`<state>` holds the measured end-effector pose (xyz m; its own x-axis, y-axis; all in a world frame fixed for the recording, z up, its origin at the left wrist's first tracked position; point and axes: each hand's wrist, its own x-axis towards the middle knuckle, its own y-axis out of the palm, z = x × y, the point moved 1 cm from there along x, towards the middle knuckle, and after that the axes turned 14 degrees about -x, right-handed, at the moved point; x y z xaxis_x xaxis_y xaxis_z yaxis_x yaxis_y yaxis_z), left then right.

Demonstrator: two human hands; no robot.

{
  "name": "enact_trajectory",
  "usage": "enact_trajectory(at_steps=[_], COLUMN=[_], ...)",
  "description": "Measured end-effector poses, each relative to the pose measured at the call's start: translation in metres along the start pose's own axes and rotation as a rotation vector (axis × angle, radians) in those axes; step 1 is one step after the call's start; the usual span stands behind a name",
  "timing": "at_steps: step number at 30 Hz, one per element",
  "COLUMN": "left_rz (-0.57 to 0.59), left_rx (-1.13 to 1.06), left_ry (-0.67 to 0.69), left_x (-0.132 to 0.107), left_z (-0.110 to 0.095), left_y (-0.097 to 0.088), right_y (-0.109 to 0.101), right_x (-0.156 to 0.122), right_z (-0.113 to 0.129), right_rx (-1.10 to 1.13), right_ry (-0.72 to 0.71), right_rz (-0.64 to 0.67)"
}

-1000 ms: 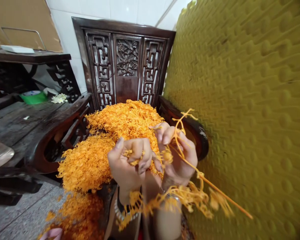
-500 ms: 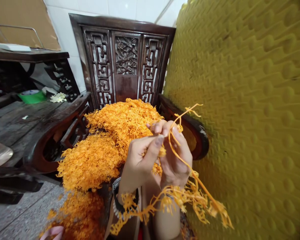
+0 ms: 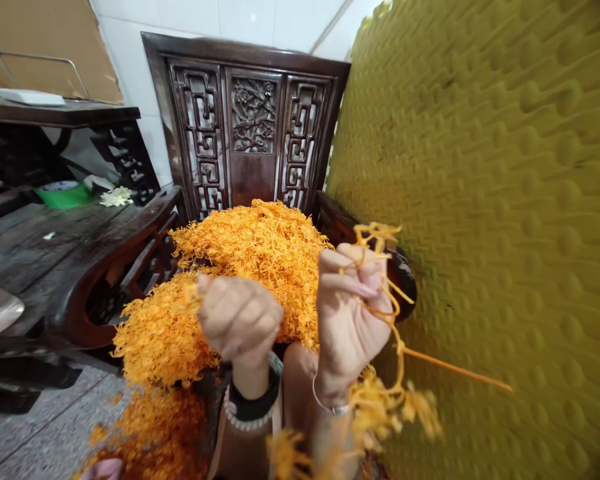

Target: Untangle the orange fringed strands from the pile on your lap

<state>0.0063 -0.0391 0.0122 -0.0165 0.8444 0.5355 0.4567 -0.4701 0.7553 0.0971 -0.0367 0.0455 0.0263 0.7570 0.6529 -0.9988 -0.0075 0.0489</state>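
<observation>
My right hand [image 3: 350,313] and left hand [image 3: 240,320] are raised before the carved wooden chair [image 3: 253,127], whose seat carries a big heap of loose orange flowers [image 3: 250,260], with some spilled on the floor [image 3: 40,427]. The right hand is clamped on one branching flower strand [image 3: 403,350] that trails past my wrist. The left hand, blurred, is fisted around a small orange bit [image 3: 195,303].

Likely a home room used for handwork. Carved dark-wood armchair [image 3: 253,127] against white wall tiles [image 3: 240,17], seat heaped with orange artificial flower strands [image 3: 245,267]; speckled stone floor [image 3: 40,433]; dark wooden worktop [image 3: 30,240] at left, pale flower pieces [image 3: 114,197] near its far edge; cardboard [image 3: 45,40] behind.
</observation>
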Motion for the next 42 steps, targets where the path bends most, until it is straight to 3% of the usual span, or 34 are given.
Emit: enact_trajectory(at_steps=[3,5,9,13,17,23,29,33,39,42], left_rz=[0.169,0.237,0.126,-0.120,-0.189,-0.114,0.050,0.037,0.038,0.034], left_rx=[-0.322,-0.350,-0.074,0.225,0.310,0.591,1.237,1.512,1.501,1.401], left_ry=[0.111,0.065,-0.010,-0.116,-0.111,-0.041,-0.030,0.052,0.168,0.146], left_x=[0.002,0.001,-0.006,-0.010,-0.010,-0.007,-0.004,-0.007,-0.017,-0.020], left_z=[-0.016,-0.021,-0.021,-0.016,-0.012,-0.007,-0.007,-0.007,-0.008,-0.013], left_y=[-0.002,0.001,0.012,0.020,0.021,0.019,0.012,0.008,0.003,0.005], right_y=[-0.014,-0.019,-0.022,-0.024,-0.025,-0.024,-0.025,-0.025,-0.016,-0.018], right_x=[0.009,0.013,0.009,0.001,-0.001,-0.004,-0.004,-0.003,-0.002,0.000], right_z=[-0.006,-0.012,-0.019,-0.018,-0.011,0.001,0.007,0.005,0.001,-0.001], right_rx=[0.423,0.462,0.106,-0.216,-0.500,-0.787,-1.111,-1.168,-1.189,-1.142], right_ry=[0.051,0.083,0.105,0.134,0.063,-0.121,-0.252,-0.277,-0.358,-0.351], right_rz=[-0.126,-0.070,0.063,-0.009,0.003,0.091,0.186,0.271,0.223,0.205])
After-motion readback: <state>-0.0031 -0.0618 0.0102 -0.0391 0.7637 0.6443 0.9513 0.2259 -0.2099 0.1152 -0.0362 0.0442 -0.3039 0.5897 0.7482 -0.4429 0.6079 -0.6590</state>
